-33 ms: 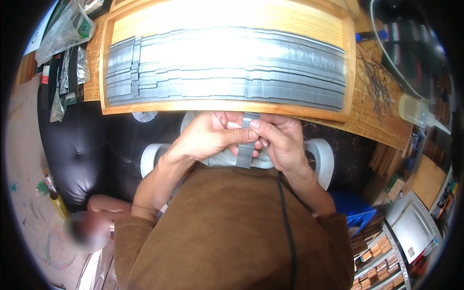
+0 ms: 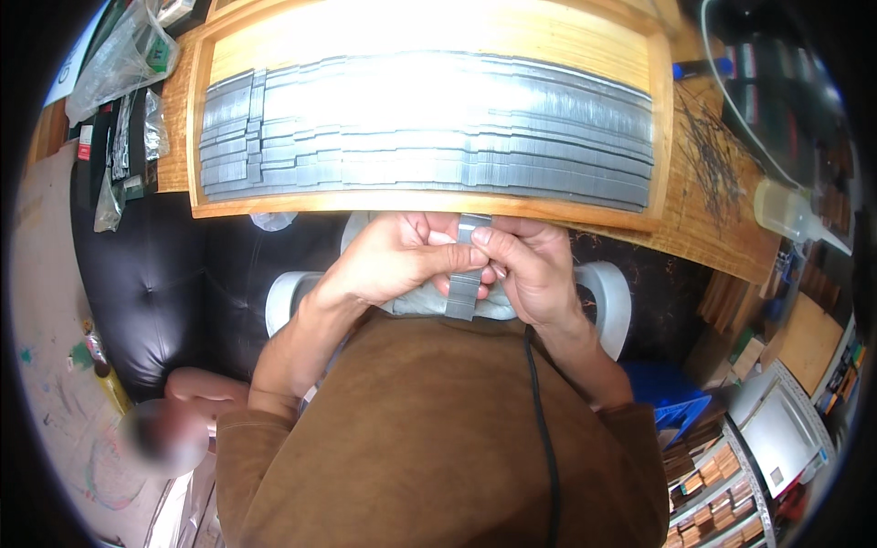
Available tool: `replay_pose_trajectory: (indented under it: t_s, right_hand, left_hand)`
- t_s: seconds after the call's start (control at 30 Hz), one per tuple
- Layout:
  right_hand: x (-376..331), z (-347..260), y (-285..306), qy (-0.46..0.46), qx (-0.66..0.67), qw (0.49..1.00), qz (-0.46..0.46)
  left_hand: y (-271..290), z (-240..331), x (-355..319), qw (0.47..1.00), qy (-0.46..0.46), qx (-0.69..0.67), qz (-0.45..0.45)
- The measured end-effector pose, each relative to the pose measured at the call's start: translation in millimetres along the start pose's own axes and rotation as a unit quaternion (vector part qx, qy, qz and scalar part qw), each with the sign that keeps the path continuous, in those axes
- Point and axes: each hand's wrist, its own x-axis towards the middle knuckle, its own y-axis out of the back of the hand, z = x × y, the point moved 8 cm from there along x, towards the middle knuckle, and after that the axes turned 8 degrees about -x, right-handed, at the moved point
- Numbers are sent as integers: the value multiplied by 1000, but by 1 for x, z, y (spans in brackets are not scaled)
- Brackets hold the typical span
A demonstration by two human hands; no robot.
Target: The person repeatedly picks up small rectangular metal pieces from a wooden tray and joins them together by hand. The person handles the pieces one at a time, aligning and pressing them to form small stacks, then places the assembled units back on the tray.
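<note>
Just below the front edge of a wooden tray, both hands meet around a narrow band of thin grey pieces [image 2: 461, 300]. My left hand [image 2: 393, 262] is closed on it from the left, its thumb laid across the band. From the other side my right hand [image 2: 533, 269] pinches the same band, thumb on top near its upper end. The fingers hide the band's middle. Overlapping rows of similar thin grey pieces [image 2: 402, 173] fill the lower part of the wooden tray [image 2: 429, 203]. Glare washes out the upper rows.
The tray stands on a wooden table [image 2: 731, 233]. At right are dark thin sticks [image 2: 711, 151], a blue marker [image 2: 702, 68] and a squeeze bottle [image 2: 781, 210]. Plastic bags [image 2: 123, 64] lie at far left. Another person [image 2: 164, 434] is low at left. A black cable [image 2: 541, 411] hangs over my shirt.
</note>
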Motion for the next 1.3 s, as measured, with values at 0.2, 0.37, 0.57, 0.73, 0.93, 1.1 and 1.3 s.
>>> replay_pose_trajectory:
  t_s: [0.2, 0.37, 0.57, 0.73, 0.93, 1.1, 1.3]
  right_hand:
    - [0, -1, -2, -12, 24, 1000, 1]
    - [1, 4, 2, -6, -2, 1000, 5]
    - [-10, -5, 2, -24, -41, 998, -41]
    - [-13, 4, -4, -30, -8, 998, -52]
    - [-14, 1, -9, -25, -17, 998, -62]
    - [-14, 2, -10, -26, -12, 997, -76]
    - [-15, 0, -12, -30, -1, 996, -82]
  left_hand:
    - [1, 0, -1, 1000, -5, -22, -5]
    - [3, -2, 0, 1000, -5, 7, 1]
    - [-8, -10, -16, 1000, -8, 2, 0]
    - [-12, -14, -24, 999, -5, -49, 22]
    - [-8, -14, -28, 997, 28, -64, 14]
    - [-8, -14, -29, 997, 18, -73, 11]
    - [-9, -14, -31, 996, 23, -82, 15]
